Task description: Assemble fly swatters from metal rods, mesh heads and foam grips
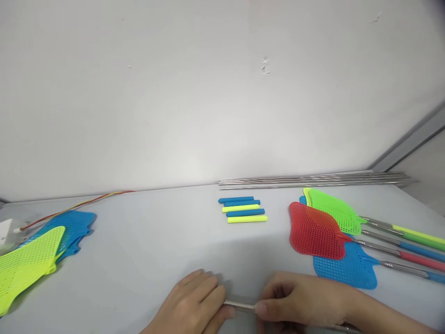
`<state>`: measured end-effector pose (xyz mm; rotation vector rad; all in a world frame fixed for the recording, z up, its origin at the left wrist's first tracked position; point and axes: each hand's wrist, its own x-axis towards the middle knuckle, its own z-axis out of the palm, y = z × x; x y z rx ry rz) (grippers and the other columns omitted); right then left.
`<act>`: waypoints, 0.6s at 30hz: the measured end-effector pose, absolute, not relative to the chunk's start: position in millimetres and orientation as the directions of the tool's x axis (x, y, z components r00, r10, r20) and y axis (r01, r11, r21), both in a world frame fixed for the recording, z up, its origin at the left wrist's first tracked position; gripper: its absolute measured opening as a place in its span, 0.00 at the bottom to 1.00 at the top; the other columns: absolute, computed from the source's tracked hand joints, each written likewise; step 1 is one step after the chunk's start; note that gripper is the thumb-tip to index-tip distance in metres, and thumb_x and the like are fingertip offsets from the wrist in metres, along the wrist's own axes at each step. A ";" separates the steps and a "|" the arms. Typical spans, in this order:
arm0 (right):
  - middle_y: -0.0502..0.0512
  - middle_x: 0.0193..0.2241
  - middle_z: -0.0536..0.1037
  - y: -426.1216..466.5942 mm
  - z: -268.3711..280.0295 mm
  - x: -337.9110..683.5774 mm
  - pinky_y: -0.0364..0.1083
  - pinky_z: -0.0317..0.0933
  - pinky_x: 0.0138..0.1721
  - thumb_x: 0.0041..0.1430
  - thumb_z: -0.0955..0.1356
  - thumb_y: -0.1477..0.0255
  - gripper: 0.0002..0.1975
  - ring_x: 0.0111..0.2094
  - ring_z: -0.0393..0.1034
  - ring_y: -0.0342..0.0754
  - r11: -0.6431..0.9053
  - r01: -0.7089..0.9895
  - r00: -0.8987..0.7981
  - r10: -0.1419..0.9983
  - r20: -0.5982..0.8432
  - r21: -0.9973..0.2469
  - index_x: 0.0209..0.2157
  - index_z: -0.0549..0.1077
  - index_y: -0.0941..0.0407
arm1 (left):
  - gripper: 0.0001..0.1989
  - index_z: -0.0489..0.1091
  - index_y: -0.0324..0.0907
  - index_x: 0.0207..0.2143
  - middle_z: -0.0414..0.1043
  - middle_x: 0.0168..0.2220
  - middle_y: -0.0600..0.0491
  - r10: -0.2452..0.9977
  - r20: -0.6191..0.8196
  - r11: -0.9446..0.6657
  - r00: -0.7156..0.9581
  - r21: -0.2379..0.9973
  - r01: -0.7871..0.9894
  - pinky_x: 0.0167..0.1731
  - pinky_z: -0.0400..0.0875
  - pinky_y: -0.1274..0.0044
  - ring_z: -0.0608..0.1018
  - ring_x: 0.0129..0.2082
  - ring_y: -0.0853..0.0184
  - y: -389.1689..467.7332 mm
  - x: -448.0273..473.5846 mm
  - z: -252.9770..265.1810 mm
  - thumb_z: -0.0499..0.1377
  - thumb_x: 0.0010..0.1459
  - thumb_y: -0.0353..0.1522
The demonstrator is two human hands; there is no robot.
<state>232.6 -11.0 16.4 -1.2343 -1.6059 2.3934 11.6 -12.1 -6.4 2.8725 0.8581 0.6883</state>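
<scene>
A thin metal rod lies across the front of the table between my two hands. Closed around its left end is my left hand, which hides that tip. My right hand pinches the rod between thumb and fingers a short way to the right. Past that wrist more of the metal rod shows at the bottom edge of the view. Beyond my hands, several blue and yellow handle sleeves lie side by side. To the right are fly swatters with a red head, a green head and a blue head.
Loose yellow swatter heads and blue swatter heads are stacked at the left, near a white box with a red and yellow cable. Several long metal rods lie along the wall at the back.
</scene>
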 end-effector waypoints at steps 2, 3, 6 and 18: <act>0.47 0.16 0.60 -11.3 17.2 232.8 0.33 0.45 0.15 0.55 0.60 0.63 0.18 0.15 0.50 0.32 -0.480 0.397 -0.691 0.405 -0.599 -0.782 0.33 0.74 0.62 | 0.12 0.57 0.42 0.21 0.60 0.18 0.56 0.552 0.377 -0.832 0.743 0.192 0.521 0.21 0.64 0.78 0.65 0.18 0.71 -12.2 12.1 -5.2 0.46 0.58 0.31; 0.47 0.15 0.60 -11.4 17.4 232.9 0.33 0.45 0.14 0.55 0.60 0.63 0.18 0.15 0.50 0.32 -0.482 0.396 -0.692 0.403 -0.599 -0.782 0.33 0.74 0.62 | 0.12 0.57 0.41 0.21 0.61 0.18 0.56 0.565 0.363 -0.824 0.741 0.197 0.531 0.21 0.64 0.78 0.65 0.18 0.71 -12.2 12.2 -4.8 0.46 0.58 0.31; 0.47 0.15 0.60 -11.5 17.4 232.5 0.33 0.44 0.14 0.55 0.60 0.64 0.18 0.14 0.49 0.32 -0.489 0.385 -0.701 0.397 -0.592 -0.783 0.32 0.74 0.62 | 0.13 0.57 0.42 0.20 0.61 0.18 0.56 0.558 0.382 -0.828 0.737 0.199 0.524 0.20 0.64 0.78 0.64 0.17 0.71 -12.5 12.0 -4.8 0.45 0.58 0.32; 0.46 0.15 0.60 -10.3 16.7 232.7 0.33 0.45 0.14 0.55 0.60 0.64 0.18 0.14 0.49 0.32 -0.490 0.383 -0.705 0.393 -0.590 -0.784 0.32 0.74 0.62 | 0.12 0.57 0.41 0.21 0.62 0.19 0.55 0.589 0.315 -0.808 0.745 0.215 0.548 0.22 0.65 0.78 0.66 0.19 0.70 -14.7 10.7 -1.5 0.46 0.58 0.31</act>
